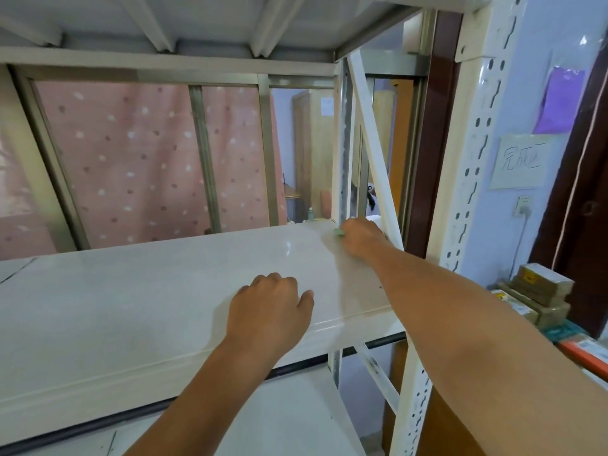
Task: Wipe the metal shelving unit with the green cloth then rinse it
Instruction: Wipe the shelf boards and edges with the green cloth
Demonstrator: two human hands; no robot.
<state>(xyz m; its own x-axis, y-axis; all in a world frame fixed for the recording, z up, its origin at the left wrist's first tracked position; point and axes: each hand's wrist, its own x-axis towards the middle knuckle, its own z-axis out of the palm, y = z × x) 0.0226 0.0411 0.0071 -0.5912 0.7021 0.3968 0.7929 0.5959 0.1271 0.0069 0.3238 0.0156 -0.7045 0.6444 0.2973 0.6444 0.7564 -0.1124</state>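
A cream metal shelving unit fills the head view, and its middle shelf (131,297) lies flat in front of me. My right hand (360,236) reaches to the shelf's far right corner, pressed down beside the diagonal brace. A small bit of the green cloth (338,232) shows under its fingers; the rest is hidden by the hand. My left hand (271,304) rests palm down on the shelf near its front edge, fingers curled a little, holding nothing.
A perforated upright post (467,159) and a diagonal brace (371,139) bound the right side. Another shelf (230,14) hangs overhead, a lower one (279,413) below. Cardboard boxes (539,297) are stacked at the right. A window with a pink curtain (131,153) stands behind.
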